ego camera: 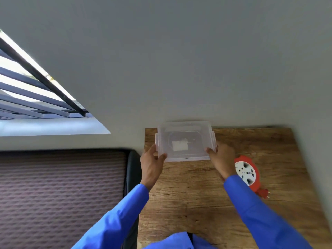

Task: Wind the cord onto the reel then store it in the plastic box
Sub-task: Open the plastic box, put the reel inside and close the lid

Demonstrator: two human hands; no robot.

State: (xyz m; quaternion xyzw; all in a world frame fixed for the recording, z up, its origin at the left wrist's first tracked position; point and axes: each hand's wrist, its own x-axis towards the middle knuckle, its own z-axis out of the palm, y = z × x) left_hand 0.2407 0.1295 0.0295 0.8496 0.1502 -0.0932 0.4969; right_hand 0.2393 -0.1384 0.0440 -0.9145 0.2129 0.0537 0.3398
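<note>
A clear plastic box [186, 130] with its lid on sits at the back left of the wooden table [197, 194], against the wall. A white label shows through it. My left hand [152, 162] grips its left end, thumb on top. My right hand [221, 159] grips its right end the same way. A red cord reel [247, 172] with a white socket face lies flat on the table to the right of my right wrist. Its red plug [263, 192] sticks out at the lower right. No loose cord is in sight.
A grey wall rises right behind the table. A dark patterned surface [62, 194] with a black edge lies left of the table. A barred window [27, 87] is at the upper left. My blue sleeves cross the table's front.
</note>
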